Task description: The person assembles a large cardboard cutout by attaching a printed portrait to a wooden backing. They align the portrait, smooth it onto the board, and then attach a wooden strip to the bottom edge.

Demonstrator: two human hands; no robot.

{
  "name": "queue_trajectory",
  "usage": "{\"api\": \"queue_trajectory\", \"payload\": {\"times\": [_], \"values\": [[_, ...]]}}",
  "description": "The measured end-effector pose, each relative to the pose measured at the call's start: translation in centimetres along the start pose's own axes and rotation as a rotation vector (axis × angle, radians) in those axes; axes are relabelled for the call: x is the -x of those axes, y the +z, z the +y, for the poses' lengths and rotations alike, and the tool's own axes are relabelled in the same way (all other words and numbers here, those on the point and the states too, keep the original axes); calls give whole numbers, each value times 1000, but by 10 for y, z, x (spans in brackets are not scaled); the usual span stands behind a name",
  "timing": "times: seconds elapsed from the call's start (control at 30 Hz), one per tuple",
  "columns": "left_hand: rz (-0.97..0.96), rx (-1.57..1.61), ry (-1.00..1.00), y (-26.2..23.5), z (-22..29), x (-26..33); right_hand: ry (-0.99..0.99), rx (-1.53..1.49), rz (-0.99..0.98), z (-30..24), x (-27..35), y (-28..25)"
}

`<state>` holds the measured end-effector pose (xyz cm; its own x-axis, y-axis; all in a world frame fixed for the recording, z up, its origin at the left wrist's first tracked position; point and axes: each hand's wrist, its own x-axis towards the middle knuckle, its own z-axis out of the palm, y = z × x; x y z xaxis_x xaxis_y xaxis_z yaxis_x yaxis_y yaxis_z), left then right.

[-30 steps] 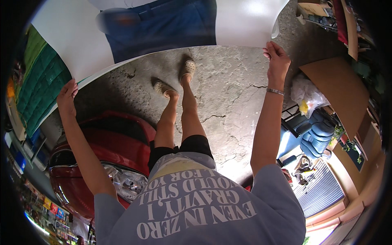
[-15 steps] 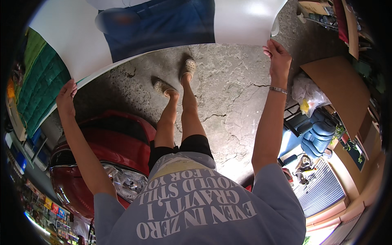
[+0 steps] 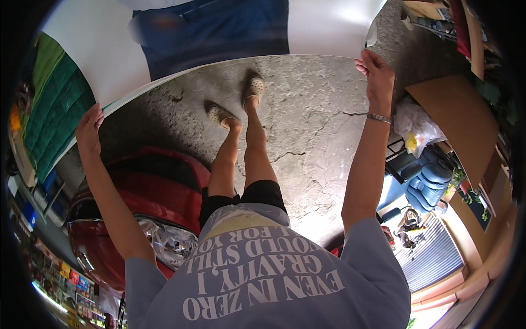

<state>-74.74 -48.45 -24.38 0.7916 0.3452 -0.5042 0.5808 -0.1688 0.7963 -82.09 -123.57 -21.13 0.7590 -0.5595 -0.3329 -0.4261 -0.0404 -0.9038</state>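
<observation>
The left hand pinched one near corner of a large white-and-blue sheet; the right hand pinched the other. The sheet spanned between and beyond both hands. Green quilted fabric lay left of the left hand, a plastic bag right of the right.

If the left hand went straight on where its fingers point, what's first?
The printed sheet, whose near left corner the left hand pinches. Past that edge, depth is hard to judge from this view.
</observation>
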Motion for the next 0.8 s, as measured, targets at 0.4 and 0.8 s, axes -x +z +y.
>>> {"api": "queue_trajectory", "payload": {"times": [0.4,0.8], "values": [[-17,11,-14,25,26,25,58,46,-2,30,-31,-30],[-36,18,9,29,32,29,53,17,-47,36,-37,-37]]}}
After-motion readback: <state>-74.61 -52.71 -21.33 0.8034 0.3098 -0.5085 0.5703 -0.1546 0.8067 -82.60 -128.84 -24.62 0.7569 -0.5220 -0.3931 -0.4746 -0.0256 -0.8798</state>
